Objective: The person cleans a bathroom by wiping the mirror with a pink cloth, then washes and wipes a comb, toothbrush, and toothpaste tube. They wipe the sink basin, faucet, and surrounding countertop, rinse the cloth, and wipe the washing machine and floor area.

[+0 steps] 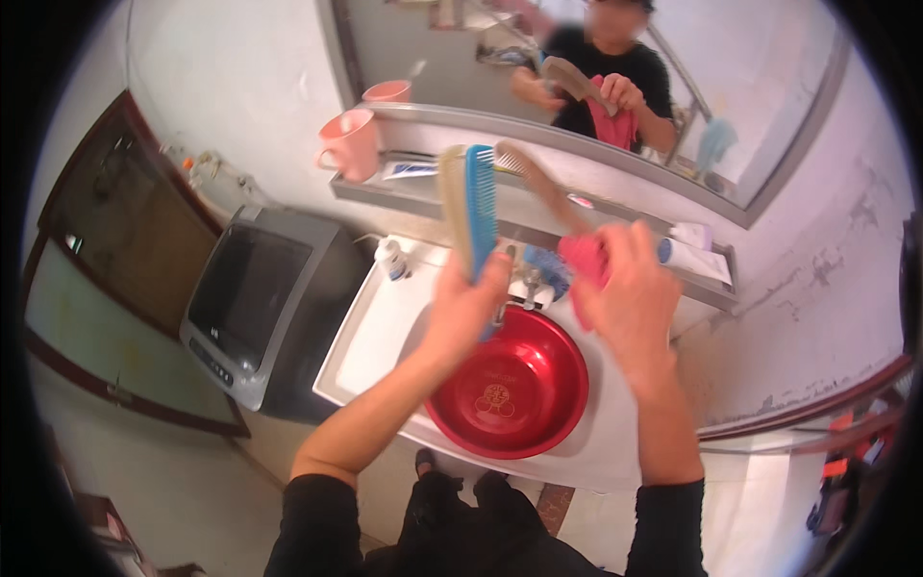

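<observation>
My left hand (465, 303) grips a blue comb (482, 205) and a beige comb (454, 205) side by side, teeth of the blue one facing right. In my right hand (634, 288) is a pink-red cloth (585, 267), wrapped around the lower end of a brown comb (544, 180). The brown comb tilts up to the left, its tip close to the blue comb. Below my hands, a shiny red basin (505, 425) with a gold printed design rests in the white sink (368, 346). A faucet (531, 288) stands behind the basin.
A grey shelf (404, 198) under the mirror (447, 65) holds a pink mug (350, 144) and tubes (696, 260). A small white bottle (391, 258) stands on the sink's back left. Left of the sink is a dark grey washing machine (259, 303); a wall (800, 288) bounds the right.
</observation>
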Tool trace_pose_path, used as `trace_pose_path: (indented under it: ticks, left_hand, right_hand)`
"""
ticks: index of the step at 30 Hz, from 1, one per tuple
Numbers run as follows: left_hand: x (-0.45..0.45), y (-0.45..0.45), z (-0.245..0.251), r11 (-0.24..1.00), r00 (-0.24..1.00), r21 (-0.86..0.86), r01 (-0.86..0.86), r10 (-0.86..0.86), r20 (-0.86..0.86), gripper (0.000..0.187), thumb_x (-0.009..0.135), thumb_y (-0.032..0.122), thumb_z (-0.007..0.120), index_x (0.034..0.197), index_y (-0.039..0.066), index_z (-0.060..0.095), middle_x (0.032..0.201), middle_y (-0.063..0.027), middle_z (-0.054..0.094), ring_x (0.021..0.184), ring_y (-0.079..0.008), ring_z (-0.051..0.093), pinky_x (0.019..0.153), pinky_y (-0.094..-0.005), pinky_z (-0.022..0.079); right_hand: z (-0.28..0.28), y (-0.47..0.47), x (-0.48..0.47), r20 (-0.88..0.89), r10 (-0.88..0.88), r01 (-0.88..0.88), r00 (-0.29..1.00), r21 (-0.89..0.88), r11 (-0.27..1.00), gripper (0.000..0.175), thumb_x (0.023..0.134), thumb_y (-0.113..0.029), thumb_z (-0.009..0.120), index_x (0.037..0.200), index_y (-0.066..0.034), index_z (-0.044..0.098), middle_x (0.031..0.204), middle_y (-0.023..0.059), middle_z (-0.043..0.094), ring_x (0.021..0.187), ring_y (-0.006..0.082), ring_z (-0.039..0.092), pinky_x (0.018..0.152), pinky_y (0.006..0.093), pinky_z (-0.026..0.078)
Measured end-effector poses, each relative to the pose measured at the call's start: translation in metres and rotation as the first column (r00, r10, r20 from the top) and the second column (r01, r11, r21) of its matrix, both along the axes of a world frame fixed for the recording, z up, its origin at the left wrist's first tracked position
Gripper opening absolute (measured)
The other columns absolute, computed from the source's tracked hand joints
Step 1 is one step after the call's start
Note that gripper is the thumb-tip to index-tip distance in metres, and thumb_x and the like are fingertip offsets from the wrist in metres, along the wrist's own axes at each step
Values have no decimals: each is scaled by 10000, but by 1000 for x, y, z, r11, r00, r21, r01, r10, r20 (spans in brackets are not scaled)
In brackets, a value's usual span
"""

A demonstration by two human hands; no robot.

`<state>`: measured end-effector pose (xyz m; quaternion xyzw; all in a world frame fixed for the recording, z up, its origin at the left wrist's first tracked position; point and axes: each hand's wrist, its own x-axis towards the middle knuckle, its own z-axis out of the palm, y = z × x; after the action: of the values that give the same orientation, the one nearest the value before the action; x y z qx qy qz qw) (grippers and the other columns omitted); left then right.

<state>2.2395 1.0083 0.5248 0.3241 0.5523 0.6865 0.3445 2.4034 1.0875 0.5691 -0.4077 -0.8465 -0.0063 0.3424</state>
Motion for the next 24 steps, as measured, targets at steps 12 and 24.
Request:
trace_pose_path:
  ticks: [12,24]
  left_hand:
    - [-125,-109,-99,999,928,-38,-21,34,371,235,933,182,623,1072,-5,587,919,-98,663,877,-215,674,760,-356,556]
    - [-392,-310,-157,957,744,-156,-243,287,603,493,836,2,548,1315,86,466,854,-121,582,684,-256,600,669,-408,536]
  right_hand:
    - [-59,-115,-64,-315,579,-648,752,-512,564,356,763,-58,730,1111,-28,663,1007,129,711,921,262,702,803,338,547]
    - [-95,-185,-171,-673,-257,-700,693,-714,-16,193,931,-140,640,1023,29,650,908,71,677,819,126,638,733,278,513]
